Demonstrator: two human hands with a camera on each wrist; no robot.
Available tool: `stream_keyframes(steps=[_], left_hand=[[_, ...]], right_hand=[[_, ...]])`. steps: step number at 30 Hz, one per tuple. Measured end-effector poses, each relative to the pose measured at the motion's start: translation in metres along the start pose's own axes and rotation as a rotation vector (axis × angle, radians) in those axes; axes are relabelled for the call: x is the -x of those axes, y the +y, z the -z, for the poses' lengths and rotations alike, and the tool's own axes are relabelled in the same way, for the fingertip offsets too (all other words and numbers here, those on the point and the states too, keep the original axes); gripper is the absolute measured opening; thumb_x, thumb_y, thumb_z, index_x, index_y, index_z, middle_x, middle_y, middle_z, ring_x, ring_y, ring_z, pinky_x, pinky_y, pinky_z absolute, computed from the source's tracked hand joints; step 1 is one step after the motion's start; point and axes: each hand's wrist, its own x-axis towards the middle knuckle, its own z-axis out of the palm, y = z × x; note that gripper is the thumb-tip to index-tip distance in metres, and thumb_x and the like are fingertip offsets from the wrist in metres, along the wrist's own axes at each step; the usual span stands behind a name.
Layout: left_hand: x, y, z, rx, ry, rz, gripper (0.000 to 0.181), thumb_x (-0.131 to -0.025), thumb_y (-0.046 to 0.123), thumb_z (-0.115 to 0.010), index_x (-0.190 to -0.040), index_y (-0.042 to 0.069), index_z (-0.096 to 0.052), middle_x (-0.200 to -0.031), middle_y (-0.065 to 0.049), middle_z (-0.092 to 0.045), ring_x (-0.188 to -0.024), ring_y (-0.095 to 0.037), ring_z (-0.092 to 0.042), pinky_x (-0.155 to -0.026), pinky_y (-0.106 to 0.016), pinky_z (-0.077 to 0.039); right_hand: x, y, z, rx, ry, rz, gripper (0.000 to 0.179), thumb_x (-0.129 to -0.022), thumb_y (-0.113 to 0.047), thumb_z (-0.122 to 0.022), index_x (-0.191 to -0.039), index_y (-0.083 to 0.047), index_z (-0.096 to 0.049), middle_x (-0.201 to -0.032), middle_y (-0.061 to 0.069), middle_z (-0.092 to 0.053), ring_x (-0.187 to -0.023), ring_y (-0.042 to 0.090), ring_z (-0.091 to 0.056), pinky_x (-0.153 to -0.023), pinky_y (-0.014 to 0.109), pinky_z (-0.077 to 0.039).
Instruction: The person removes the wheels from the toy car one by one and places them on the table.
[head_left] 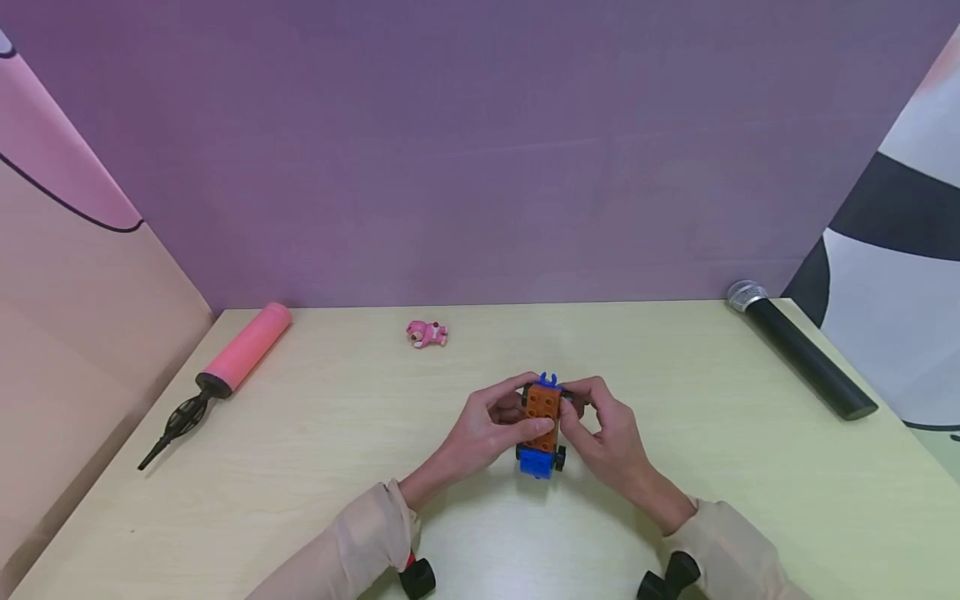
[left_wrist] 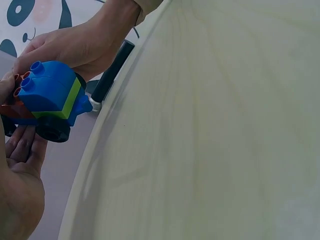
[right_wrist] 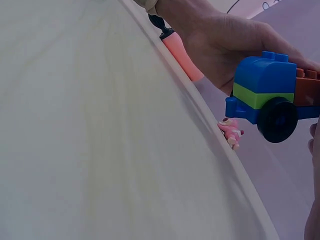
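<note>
Both hands hold a small building-block car (head_left: 542,417) above the middle of the table. It has an orange studded middle, a rounded blue block (left_wrist: 47,90) over a lime-green layer (right_wrist: 262,97), a blue base and black wheels (right_wrist: 276,120). The left hand (head_left: 498,421) grips its left side, thumb lying over the orange bricks. On the other side, the right hand (head_left: 609,433) pinches the car near its far wheel with thumb and fingers. Part of the car's far end is covered by the fingers.
A pink balloon pump (head_left: 247,350) with a black nozzle lies at the table's left. Behind the hands lies a small pink bear figure (head_left: 427,333). The black microphone (head_left: 806,354) rests along the right edge. A purple panel (head_left: 480,150) stands along the back.
</note>
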Motion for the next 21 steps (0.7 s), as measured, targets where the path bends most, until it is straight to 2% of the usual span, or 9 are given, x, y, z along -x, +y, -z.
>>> stream_keyframes(steps=[5, 11, 17, 21], left_hand=[[-0.0002, 0.0011, -0.0003, 0.005, 0.005, 0.004, 0.060, -0.098, 0.033, -0.074, -0.148, 0.007, -0.054, -0.110, -0.014, -0.071, -0.095, -0.019, -0.072, -0.090, -0.037, -0.059], [0.0000, 0.0012, -0.0010, -0.021, 0.040, 0.016, 0.058, -0.099, 0.029, -0.073, -0.149, 0.009, -0.054, -0.111, -0.014, -0.070, -0.099, -0.020, -0.072, -0.092, -0.036, -0.057], [0.0004, 0.0006, -0.0009, 0.004, 0.040, 0.009, 0.058, -0.099, 0.028, -0.074, -0.149, 0.007, -0.054, -0.111, -0.015, -0.070, -0.100, -0.021, -0.072, -0.091, -0.037, -0.058], [0.0011, 0.0006, 0.0001, 0.014, 0.015, 0.007, 0.059, -0.099, 0.029, -0.074, -0.149, 0.006, -0.053, -0.111, -0.016, -0.070, -0.100, -0.021, -0.073, -0.091, -0.039, -0.058]], right_hand=[[0.0002, -0.0023, 0.0010, -0.015, -0.016, -0.030, 0.019, -0.098, 0.002, -0.059, -0.117, 0.005, -0.058, -0.090, 0.007, -0.068, -0.077, 0.014, -0.058, -0.073, 0.019, -0.048], [0.0013, -0.0057, -0.0009, -0.069, -0.008, -0.121, 0.031, -0.096, 0.009, -0.060, -0.127, 0.004, -0.057, -0.094, 0.007, -0.067, -0.083, 0.014, -0.059, -0.080, 0.017, -0.048], [0.0013, -0.0064, -0.0004, -0.100, -0.006, -0.123, 0.028, -0.094, 0.015, -0.059, -0.121, 0.006, -0.058, -0.100, 0.011, -0.069, -0.085, 0.013, -0.062, -0.088, 0.017, -0.050], [0.0001, -0.0078, 0.0024, -0.101, -0.023, -0.118, 0.027, -0.092, 0.018, -0.059, -0.116, 0.006, -0.058, -0.098, 0.011, -0.069, -0.081, 0.014, -0.062, -0.085, 0.016, -0.050]])
